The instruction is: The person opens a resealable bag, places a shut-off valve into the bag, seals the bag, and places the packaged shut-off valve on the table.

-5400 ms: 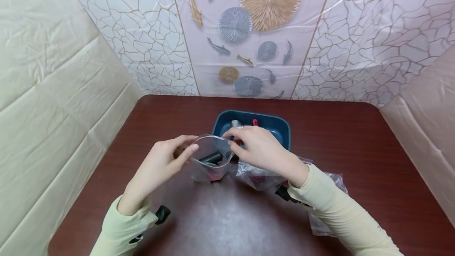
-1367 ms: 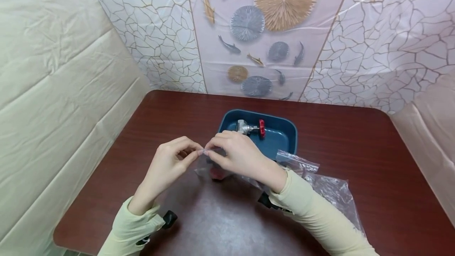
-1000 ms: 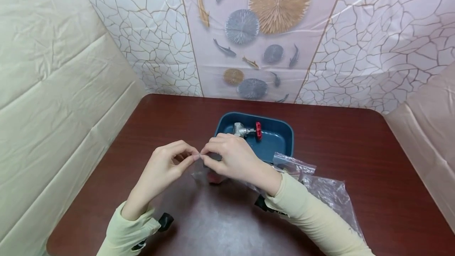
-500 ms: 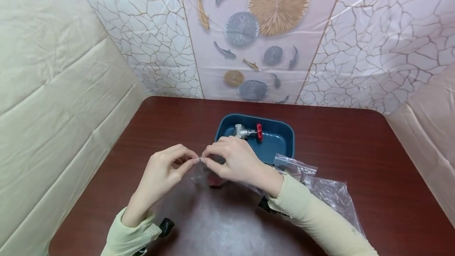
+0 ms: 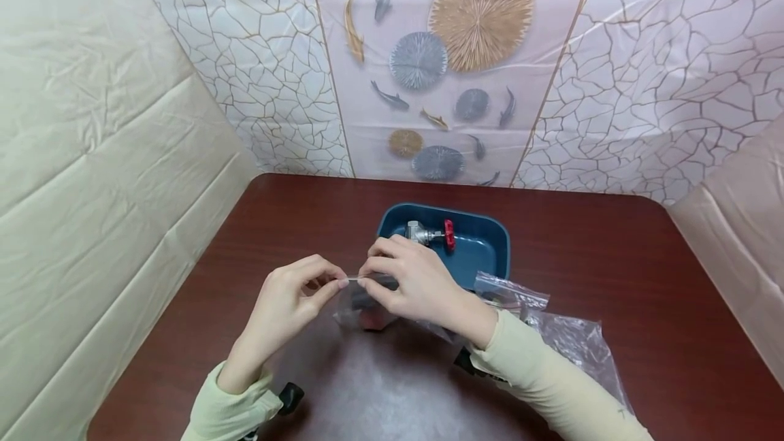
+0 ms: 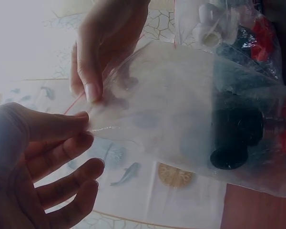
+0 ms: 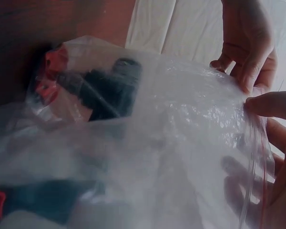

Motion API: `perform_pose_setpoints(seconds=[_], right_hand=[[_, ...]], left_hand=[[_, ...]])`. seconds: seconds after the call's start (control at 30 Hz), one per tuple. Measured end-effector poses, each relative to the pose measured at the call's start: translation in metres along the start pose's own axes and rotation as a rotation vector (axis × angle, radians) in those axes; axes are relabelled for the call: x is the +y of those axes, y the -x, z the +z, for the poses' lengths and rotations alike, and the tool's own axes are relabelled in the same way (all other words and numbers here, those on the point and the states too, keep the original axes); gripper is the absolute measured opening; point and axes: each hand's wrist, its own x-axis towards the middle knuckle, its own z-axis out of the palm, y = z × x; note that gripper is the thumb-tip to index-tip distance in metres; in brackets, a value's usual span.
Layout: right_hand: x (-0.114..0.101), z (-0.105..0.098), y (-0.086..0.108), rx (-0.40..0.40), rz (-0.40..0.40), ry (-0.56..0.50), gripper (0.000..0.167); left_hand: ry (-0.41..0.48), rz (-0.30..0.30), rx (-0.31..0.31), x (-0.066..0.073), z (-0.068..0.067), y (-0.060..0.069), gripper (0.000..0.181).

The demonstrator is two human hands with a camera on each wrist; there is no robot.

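A clear zip bag [image 5: 345,317] hangs between both hands, its top edges together. Inside it lies a black valve [image 6: 236,131] with a red handwheel [image 7: 52,71]. My left hand [image 5: 294,298] pinches the bag's seal at the left end between thumb and forefinger, other fingers loosely bent. Just right of it, my right hand [image 5: 416,284] pinches the same seal, with a short stretch of strip showing between them. Red seal lines show in the right wrist view. In the head view the right hand hides part of the bag.
Behind the hands stands a blue tray [image 5: 478,256] holding a silver valve [image 5: 421,231] with a red handwheel. To the right lie a filled zip bag [image 5: 511,290] and a flat clear bag [image 5: 578,339], partly under the right forearm. Fabric walls surround the table.
The bag's mouth stood wide open 5.4 seconds ago; now its edges meet. During the last half second my right hand has slid slightly right along the seal, away from the left fingertips.
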Motion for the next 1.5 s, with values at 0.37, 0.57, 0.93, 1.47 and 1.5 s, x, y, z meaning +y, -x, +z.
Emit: perform_pose_setpoints(seconds=[0.37,0.57,0.93,1.47,1.5], right_hand=[[0.01,-0.007,0.011,0.013,0.023,0.039,0.008],[0.016,-0.012,0.013,0.008,0.023,0.038,0.008],[0.021,-0.019,0.014,0.011,0.012,0.079,0.008],[0.026,-0.019,0.029,0.098,-0.029,0.112,0.011],[0.027,-0.019,0.03,0.107,-0.032,0.114,0.012]], left_hand=[[-0.013,-0.017,0.025,-0.004,0.002,-0.002,0.016],[-0.01,-0.002,0.015,-0.006,0.002,-0.008,0.015],[-0.057,0.01,0.039,-0.008,-0.004,-0.013,0.013],[-0.074,-0.001,0.061,-0.01,0.002,-0.005,0.018],[-0.077,0.002,0.064,-0.01,0.002,-0.005,0.018]])
